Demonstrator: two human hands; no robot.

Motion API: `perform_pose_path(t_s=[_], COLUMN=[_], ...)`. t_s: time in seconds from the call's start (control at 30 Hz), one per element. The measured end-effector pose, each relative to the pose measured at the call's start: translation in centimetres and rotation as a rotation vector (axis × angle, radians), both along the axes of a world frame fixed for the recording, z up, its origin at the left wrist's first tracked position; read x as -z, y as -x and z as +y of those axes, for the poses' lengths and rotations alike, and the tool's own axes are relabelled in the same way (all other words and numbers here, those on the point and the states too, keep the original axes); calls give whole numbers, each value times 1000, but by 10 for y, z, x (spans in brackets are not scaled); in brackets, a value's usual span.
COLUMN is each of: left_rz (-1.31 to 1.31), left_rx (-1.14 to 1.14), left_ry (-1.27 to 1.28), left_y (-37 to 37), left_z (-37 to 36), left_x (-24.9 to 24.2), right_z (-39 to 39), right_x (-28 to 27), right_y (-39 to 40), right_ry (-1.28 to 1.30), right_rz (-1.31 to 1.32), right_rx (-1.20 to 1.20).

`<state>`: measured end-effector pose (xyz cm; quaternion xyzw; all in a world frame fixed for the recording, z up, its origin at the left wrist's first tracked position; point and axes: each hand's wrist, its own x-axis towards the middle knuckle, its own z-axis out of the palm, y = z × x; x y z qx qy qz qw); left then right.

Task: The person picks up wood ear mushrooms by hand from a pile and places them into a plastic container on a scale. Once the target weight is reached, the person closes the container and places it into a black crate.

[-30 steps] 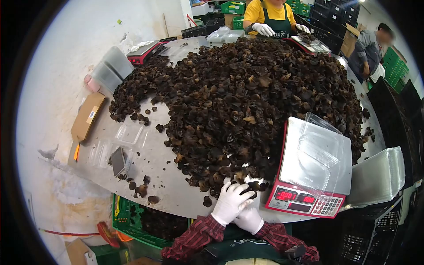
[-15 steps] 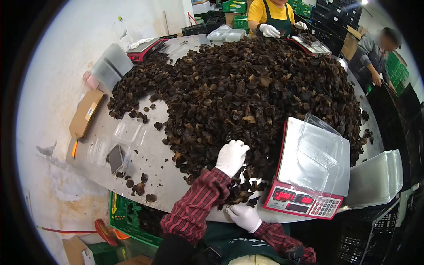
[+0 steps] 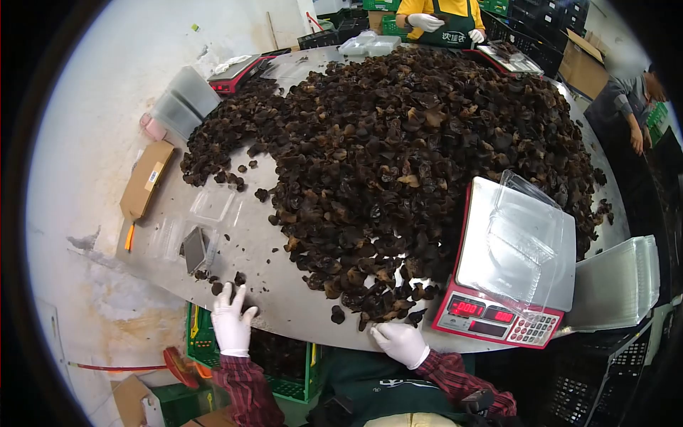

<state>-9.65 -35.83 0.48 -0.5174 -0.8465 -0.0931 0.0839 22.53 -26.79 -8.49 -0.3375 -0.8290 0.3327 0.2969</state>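
Observation:
My left hand (image 3: 233, 324), in a white glove, reaches over the near left table edge with fingers spread. Its fingertips are at a few loose dark wood ear mushrooms (image 3: 240, 277); whether they touch cannot be made out. My right hand (image 3: 400, 344), also gloved, rests at the front table edge with its fingers curled together; anything inside them is hidden. Just beyond it lies the near fringe of a big wood ear pile (image 3: 398, 156). To its right stands a red and white digital scale (image 3: 466, 245), bearing a clear plastic box (image 3: 523, 242).
Stacked clear boxes (image 3: 615, 285) stand right of the scale. A green crate (image 3: 311, 373) sits below the left table edge. Cardboard (image 3: 146, 181) and a dark flat block (image 3: 193, 250) lie left. Across the table a person in yellow (image 3: 455, 32) works; another person (image 3: 626, 107) is at right.
My left hand has left the pile's front and moved left to the loose mushrooms, its fingers now spread. The right hand has hardly moved. The view has shifted slightly.

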Motion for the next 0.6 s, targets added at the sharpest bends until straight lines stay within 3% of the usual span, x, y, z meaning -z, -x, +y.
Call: perform_pose_path(t_s=[0.03, 0.13, 0.33, 0.43, 0.6], left_rz=[-184, -318, -330, -429, -449], left_rx=[119, 419, 659, 858, 964], left_ry=[-85, -149, -2, -22, -142], left_y=[-3, -51, -156, -190, -189], left_z=[8, 57, 145, 133, 110], left_x=[1, 8, 41, 51, 41], right_z=[0, -1, -2, -3, 0], right_x=[-1, 0, 3, 5, 17], right_y=[0, -1, 0, -4, -2], right_ry=[-7, -18, -20, 5, -75], right_rz=[1, -11, -41, -39, 100], right_rx=[4, 7, 22, 31, 46])
